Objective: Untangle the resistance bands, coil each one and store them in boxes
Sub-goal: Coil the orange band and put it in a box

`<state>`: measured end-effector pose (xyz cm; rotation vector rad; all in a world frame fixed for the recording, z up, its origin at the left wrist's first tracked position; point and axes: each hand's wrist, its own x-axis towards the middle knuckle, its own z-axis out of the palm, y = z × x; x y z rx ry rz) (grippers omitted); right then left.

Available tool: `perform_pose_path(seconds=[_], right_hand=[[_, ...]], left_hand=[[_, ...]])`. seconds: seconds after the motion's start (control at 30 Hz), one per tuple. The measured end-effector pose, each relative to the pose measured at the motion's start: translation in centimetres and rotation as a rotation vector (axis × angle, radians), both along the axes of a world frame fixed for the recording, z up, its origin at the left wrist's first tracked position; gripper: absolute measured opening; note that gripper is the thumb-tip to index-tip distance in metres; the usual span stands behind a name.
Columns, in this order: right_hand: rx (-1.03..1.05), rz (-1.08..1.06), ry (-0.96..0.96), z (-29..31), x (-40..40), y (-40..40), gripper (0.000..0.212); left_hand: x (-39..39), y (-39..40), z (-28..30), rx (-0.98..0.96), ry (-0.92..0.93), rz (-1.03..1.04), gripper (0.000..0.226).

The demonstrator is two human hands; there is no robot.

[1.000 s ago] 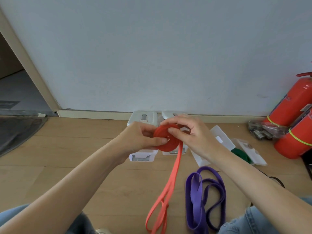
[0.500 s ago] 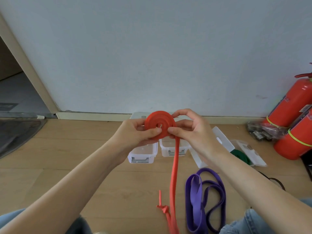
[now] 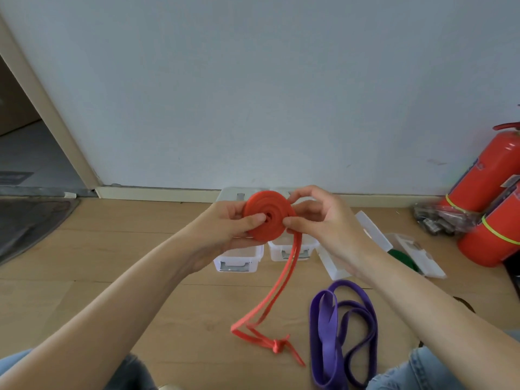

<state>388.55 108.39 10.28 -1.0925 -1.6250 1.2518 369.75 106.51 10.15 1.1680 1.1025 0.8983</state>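
Above bare wood floor (image 3: 140, 277), wall at 12 o'clock, both hands pinch red band (image 3: 268, 218) coil: left hand (image 3: 222, 229) thumb near center, right hand (image 3: 323, 220) at 3 o'clock edge; tail hangs toward 6.

Boxes at the wall, bands nearer me

Two clear plastic boxes (image 3: 238, 257) sit by the white wall (image 3: 253, 94); purple rubber band (image 3: 342, 333) lies right of the red band's knotted tail (image 3: 277, 346).
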Motion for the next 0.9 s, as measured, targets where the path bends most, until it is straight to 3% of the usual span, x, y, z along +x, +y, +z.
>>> perform_pose_path(seconds=[0.13,0.3,0.37,0.5,0.63,0.73,0.83,0.9], right_hand=[[0.175,0.061,-0.191,0.53,0.11,0.05,0.034],[0.218,0.081,-0.284,0.47,-0.06,-0.23,0.033],[0.197,0.085,-0.247,0.58,0.04,-0.11,0.031],[-0.02,0.026,0.041,0.33,0.33,0.16,0.021],[-0.031,-0.045,0.081,0.1,0.28,0.35,0.017],[0.031,-0.067,-0.038,0.06,0.51,0.47,0.017],[0.16,0.046,-0.24,0.15,0.34,0.25,0.026],[0.209,0.088,-0.326,0.2,0.16,0.2,0.027]], left_hand=[[-0.76,0.24,0.24,0.003,0.123,-0.101,0.023],[-0.5,-0.03,-0.05,0.017,0.232,-0.179,0.023],[-0.44,0.0,-0.15,0.055,0.246,-0.132,0.022],[-0.57,0.3,0.04,0.075,0.107,0.025,0.019],[-0.49,0.42,-0.18,0.029,-0.064,0.114,0.02],[-0.69,0.48,-0.2,-0.009,0.006,0.046,0.024],[-0.79,0.21,-0.01,-0.082,0.155,-0.186,0.028],[-0.24,-0.02,-0.32,-0.052,0.253,-0.201,0.026]])
